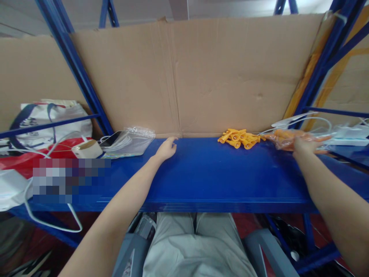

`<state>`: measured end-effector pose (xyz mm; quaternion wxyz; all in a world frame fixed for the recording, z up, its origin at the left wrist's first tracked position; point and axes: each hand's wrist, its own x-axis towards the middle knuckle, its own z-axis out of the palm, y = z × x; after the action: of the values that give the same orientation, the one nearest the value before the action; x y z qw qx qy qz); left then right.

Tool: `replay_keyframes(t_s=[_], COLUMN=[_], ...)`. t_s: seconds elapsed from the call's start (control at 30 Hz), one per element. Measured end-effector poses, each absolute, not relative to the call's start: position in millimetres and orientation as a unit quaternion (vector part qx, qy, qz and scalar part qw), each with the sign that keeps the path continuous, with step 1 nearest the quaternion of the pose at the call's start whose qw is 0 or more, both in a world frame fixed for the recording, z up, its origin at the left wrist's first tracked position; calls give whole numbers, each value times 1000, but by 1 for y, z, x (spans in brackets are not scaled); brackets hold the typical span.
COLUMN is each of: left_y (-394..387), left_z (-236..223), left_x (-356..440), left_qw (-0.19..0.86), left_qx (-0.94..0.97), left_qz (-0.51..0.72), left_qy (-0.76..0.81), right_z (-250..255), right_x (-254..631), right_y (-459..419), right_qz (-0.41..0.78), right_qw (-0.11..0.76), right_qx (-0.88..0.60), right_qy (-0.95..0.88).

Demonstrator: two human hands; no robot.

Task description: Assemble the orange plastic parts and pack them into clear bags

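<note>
My left hand (167, 149) is at the back of the blue shelf, close to the cardboard, with its fingers apart and nothing in them. On the right, my right hand (306, 147) grips a clear plastic bag (284, 139) with orange pieces inside; its fingers are partly hidden. Just left of the bag lies a loose pile of yellow-orange plastic pieces (238, 137), slim and flared with hollow ends, against the cardboard. What exactly these pieces are I cannot tell.
A cardboard sheet (230, 73) stands behind the blue shelf (219, 177), between blue metal posts. At left are a clear bag (141, 140), a phone (112, 139), a white charger (88, 149), cables and a white tote bag (63, 122). White items (348, 134) lie at far right.
</note>
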<state>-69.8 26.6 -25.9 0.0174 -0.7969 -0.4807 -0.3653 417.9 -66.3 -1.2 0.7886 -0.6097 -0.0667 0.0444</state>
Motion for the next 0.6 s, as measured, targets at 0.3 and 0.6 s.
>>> replay_keyframes(t_s=[0.3,0.6], left_y=[23,22], left_z=[-23,-23], left_x=[-67,-68], left_qw=[9,10], left_qx=[-797,-798], left_qz=[-352,-348], left_qy=[-490,-492], right_z=[12,2], right_x=[408,413], right_y=[-70,-68], right_qz=[31,-11], right_qw=[779,653], right_qx=[-627,-753], right_qy=[10,-85])
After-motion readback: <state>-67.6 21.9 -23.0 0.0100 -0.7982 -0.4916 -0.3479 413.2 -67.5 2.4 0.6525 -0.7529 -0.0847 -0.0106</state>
